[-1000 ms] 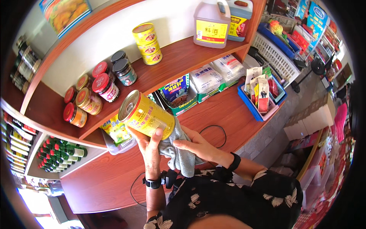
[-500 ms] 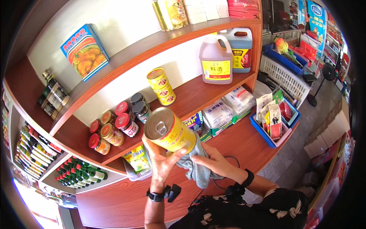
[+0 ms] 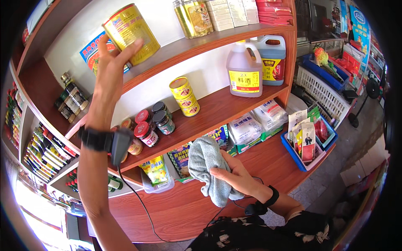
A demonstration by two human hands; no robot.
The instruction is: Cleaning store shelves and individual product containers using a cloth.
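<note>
Head view: the left hand [image 3: 111, 65] is raised toward 11 o'clock of the picture and grasps a large yellow can [image 3: 133, 35], its thumb [image 3: 132, 47] laid across the near side and its other fingers [image 3: 103, 44] round the side at 9 o'clock. From the palm the can lies at 1 o'clock, its long axis tilted, running from 11 to 5 o'clock. The left hand is by far the nearer one to it. Behind the can, toward 8 o'clock, a blue picture box [image 3: 91, 52] is partly covered; the upper shelf [image 3: 190, 45] runs off toward 3 o'clock, with golden bottles [image 3: 193, 19] on it. Whether the can touches that shelf or hangs in front of it, I cannot tell from this angle.

The left forearm [image 3: 94, 180] rises almost straight from 6 to 12 o'clock, reaching well up, with a black band [image 3: 97, 139] at the wrist.

The right hand [image 3: 236, 170], well apart at 5 o'clock from the can, clasps a bunched grey cloth [image 3: 207, 165] over the table [image 3: 176, 211]; its forearm [image 3: 282, 201] comes in from 4 o'clock and points toward 10.
</note>
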